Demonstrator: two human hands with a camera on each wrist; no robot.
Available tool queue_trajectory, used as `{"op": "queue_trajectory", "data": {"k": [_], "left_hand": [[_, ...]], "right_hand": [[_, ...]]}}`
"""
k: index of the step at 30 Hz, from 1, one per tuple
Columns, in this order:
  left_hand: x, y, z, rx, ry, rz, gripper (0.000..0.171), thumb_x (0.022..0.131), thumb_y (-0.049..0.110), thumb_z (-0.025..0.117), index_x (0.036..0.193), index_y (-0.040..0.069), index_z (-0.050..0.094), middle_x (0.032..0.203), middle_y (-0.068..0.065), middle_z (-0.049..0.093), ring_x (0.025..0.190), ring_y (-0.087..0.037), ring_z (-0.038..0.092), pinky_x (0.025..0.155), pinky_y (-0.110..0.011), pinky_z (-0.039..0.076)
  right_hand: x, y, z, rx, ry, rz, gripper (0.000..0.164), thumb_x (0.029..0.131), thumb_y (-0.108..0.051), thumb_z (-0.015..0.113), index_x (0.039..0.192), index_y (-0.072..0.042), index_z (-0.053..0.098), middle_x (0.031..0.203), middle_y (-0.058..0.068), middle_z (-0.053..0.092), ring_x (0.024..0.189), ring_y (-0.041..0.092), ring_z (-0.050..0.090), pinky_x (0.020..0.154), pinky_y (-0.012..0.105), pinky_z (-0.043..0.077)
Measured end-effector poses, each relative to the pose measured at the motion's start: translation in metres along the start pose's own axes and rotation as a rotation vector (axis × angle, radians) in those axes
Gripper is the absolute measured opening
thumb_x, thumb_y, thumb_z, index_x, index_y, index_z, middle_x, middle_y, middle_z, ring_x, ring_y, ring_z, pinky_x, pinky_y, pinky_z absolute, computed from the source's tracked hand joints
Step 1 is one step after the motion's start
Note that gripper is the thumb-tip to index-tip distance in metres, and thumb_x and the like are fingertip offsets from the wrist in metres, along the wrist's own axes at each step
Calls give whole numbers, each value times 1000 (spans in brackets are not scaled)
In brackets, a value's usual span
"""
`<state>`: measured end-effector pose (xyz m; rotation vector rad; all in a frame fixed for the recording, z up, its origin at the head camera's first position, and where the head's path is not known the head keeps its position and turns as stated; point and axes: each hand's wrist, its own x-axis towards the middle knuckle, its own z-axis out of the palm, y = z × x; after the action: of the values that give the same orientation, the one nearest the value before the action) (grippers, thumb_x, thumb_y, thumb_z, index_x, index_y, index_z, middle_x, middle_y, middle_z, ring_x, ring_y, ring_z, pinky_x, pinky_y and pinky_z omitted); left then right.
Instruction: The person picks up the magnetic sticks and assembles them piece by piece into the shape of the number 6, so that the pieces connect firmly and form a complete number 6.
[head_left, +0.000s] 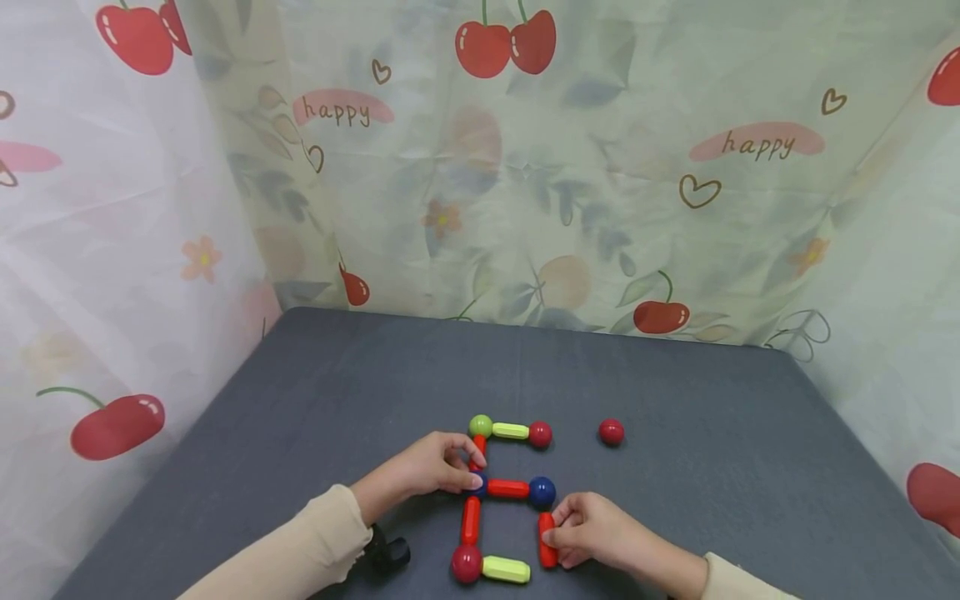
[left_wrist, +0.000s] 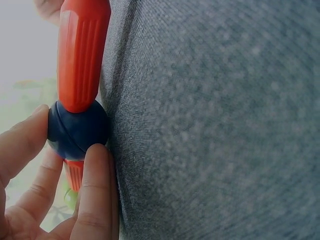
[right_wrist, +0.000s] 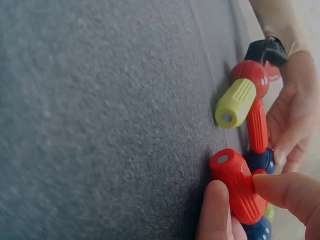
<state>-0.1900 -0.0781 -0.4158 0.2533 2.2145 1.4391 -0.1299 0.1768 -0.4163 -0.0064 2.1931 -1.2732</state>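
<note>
A flat figure of magnetic rods and balls lies on the table. My left hand (head_left: 435, 467) pinches the blue ball (left_wrist: 75, 131) at the middle of its left side. From that ball a red rod (head_left: 508, 489) runs right to a second blue ball (head_left: 542, 492). Between thumb and fingers my right hand (head_left: 600, 529) holds another red rod (right_wrist: 237, 187). Its far end is at the second blue ball; I cannot tell whether they touch. Its near end, with a metal disc, is free. Lower down, a red ball (head_left: 467, 564) carries a yellow-green rod (head_left: 506, 570) pointing right.
At the figure's far side, a green ball (head_left: 481, 426), a yellow-green rod (head_left: 511, 431) and a red ball (head_left: 540, 434) are joined. A loose red ball (head_left: 611, 432) lies to the right. A black object (head_left: 388, 552) is near the left forearm. Printed cloth (head_left: 525, 208) stands behind the table.
</note>
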Motion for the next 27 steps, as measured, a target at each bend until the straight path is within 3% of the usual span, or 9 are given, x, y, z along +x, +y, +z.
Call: {"op": "queue_trajectory", "data": {"k": [27], "left_hand": [[0,0,0,22,-2,-21,24,81,7,78,102,7,67,80,-5,63,70,-12,59,70,-32,58]], "right_hand": [[6,-2,-4,103,-30,42,22,86,-13,72,95,0,57,72,4,64,61,8,65,63,28,59]]}}
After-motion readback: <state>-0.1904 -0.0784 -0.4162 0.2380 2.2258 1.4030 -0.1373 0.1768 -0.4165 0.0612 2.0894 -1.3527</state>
